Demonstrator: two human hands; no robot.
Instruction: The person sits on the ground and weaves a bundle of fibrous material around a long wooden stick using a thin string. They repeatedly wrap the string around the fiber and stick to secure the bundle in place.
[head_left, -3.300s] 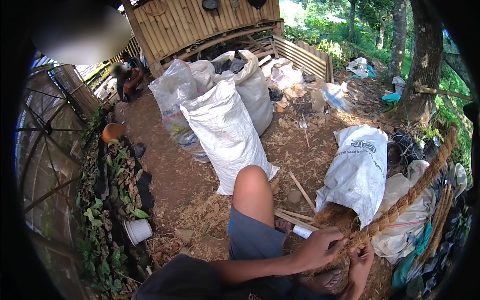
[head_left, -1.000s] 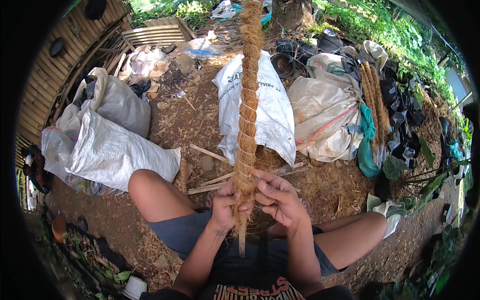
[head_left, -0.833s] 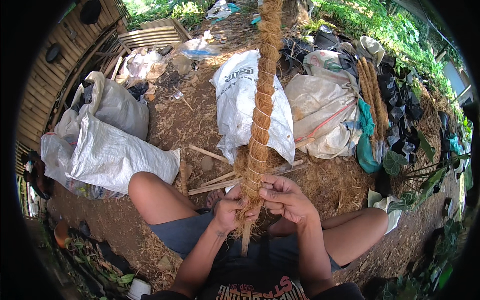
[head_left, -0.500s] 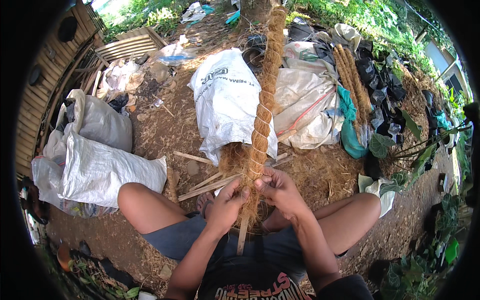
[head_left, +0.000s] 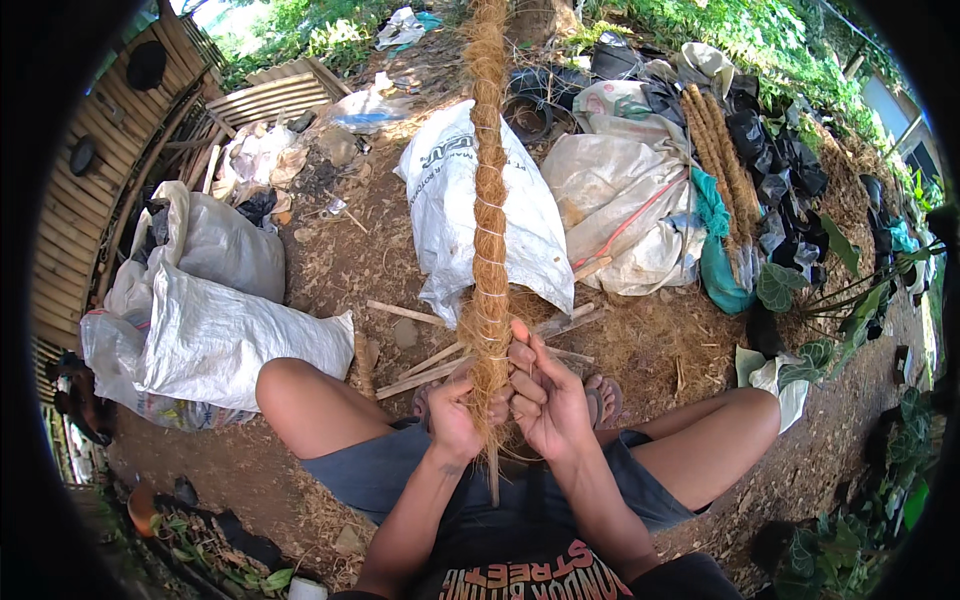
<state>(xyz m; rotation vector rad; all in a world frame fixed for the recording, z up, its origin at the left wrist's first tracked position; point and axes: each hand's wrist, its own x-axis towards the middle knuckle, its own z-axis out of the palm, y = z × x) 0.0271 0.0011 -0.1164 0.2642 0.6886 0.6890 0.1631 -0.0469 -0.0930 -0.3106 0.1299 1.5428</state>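
Note:
A long pole wrapped in brown coconut fibre (head_left: 489, 205) stands between my hands and reaches past the top of the view. White string spirals around it at spaced turns. My left hand (head_left: 457, 418) is closed around the pole's lower end, where the fibre is loose and frayed. Just to the pole's right, my right hand (head_left: 545, 398) is closed with thumb and fingers pinched together, apparently on the thin string, which is hard to see there. A bare wooden stick (head_left: 493, 478) pokes out below the fibre, between my thighs.
A white woven sack (head_left: 510, 215) with fibre at its mouth lies ahead, beside thin wooden slats (head_left: 415, 380). Filled sacks (head_left: 240, 335) stand at left. At right are a beige sack (head_left: 625, 200), finished fibre poles (head_left: 725, 170), black plastic bags (head_left: 790, 180) and leafy plants (head_left: 785, 290).
The pole has swung from leaning right to nearly upright. My right hand has turned, with its fingers now pointing up beside the pole. My left hand still grips the lower end.

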